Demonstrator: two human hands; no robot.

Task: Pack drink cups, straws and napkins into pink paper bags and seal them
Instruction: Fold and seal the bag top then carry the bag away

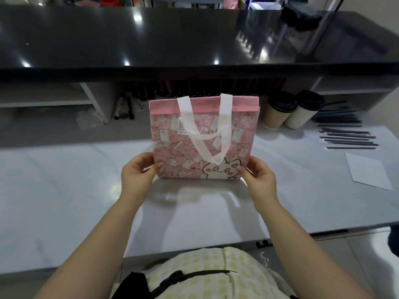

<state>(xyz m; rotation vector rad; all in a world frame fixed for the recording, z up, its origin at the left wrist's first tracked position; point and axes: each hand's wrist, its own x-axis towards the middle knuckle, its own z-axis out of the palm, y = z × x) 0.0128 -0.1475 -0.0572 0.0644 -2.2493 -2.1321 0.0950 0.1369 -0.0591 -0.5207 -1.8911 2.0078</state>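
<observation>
A pink bag (pixel 172 145) with a cartoon cat print and white handles stands upright in the middle of the white counter (pixel 64 180). My left hand (pixel 138 174) pinches its lower left corner, and my right hand (pixel 258 175) pinches its lower right corner. Two beige drink cups (pixel 277 114) (pixel 302 116) with black lids stand just right of the bag. Several dark wrapped straws (pixel 347 138) lie further right. A white napkin (pixel 367 171) lies flat near the right edge.
A raised black glossy ledge (pixel 172 44) runs across the back, with shelf openings beneath. Pens and small items (pixel 125 108) lie under the ledge at the left. The counter's front edge is near my body.
</observation>
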